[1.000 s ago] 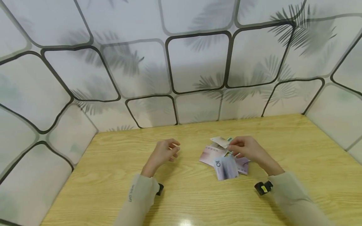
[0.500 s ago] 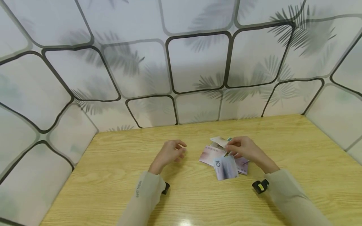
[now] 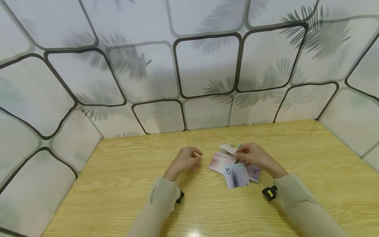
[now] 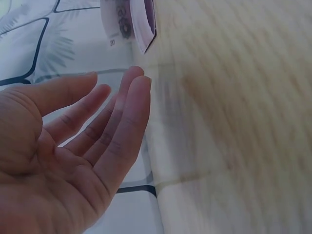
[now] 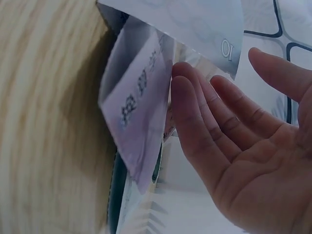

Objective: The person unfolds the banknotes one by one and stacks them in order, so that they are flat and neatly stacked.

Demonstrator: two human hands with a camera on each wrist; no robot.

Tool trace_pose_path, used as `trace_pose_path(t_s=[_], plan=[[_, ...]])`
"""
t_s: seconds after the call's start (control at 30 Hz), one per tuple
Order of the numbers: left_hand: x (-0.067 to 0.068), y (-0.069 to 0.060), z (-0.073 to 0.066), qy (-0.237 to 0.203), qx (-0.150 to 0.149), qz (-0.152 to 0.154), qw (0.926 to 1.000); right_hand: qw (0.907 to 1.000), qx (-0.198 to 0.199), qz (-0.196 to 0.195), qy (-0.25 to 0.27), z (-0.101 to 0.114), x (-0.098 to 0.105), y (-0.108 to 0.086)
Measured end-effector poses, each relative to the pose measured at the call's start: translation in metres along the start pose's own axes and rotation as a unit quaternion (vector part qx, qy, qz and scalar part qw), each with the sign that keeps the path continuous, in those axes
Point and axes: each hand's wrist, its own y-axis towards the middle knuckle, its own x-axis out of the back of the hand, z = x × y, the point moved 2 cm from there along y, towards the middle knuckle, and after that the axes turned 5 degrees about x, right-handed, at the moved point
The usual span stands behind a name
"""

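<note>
A loose heap of folded banknotes lies on the table: a pink note [image 3: 220, 162], a bluish note marked 10 [image 3: 237, 176], a purple note [image 3: 253, 172] and a pale brownish note [image 3: 228, 148]. My right hand [image 3: 256, 156] is over the heap's right side, its fingertips close to the notes. In the right wrist view, the thumb stands apart from the fingers [image 5: 195, 117], and the folded purple note [image 5: 139, 102] is beside them. Left of the heap my left hand [image 3: 186, 161] hovers, fingers loosely bent, holding nothing. Contact between the right fingertips and the notes is unclear.
The wood-grain table [image 3: 118, 184] meets a patterned wall covering [image 3: 207, 65] behind and at both sides. Something with a dark green edge [image 5: 116, 190] shows under the notes in the right wrist view. Each wrist wears a small black camera [image 3: 269, 193].
My left hand has moved right, toward the notes. The right hand has shifted slightly left over the heap. The notes have hardly moved.
</note>
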Motion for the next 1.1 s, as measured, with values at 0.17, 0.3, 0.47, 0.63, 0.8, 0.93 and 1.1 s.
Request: trace_pose_path(t_s=[0.17,0.3,0.47,0.63,0.8,0.93,1.1], plan=[[-0.006,0.003,-0.002,0.008,-0.001,0.002,1.0000,1.0000,0.001,-0.001,-0.003,0.000,-0.001,0.003],[-0.013,0.005,-0.004,0.000,0.000,0.013,0.9999,1.0000,-0.003,0.002,-0.008,0.002,-0.004,0.003],[-0.022,0.008,-0.007,0.002,-0.003,0.038,0.9993,0.9999,0.001,0.003,-0.014,0.003,-0.004,0.003],[-0.026,0.008,-0.008,0.029,-0.003,0.067,0.9973,0.9999,0.010,0.002,-0.012,0.006,-0.002,0.002],[-0.023,0.006,-0.006,0.056,0.000,0.076,0.9956,0.9994,0.035,0.000,-0.003,0.012,-0.001,0.003],[-0.014,0.003,0.000,0.055,-0.003,0.073,0.9959,0.9986,0.047,-0.022,0.002,0.017,0.000,0.005],[-0.002,-0.002,0.006,0.059,-0.010,0.050,0.9970,0.9933,0.071,-0.081,-0.043,0.032,-0.001,0.005]])
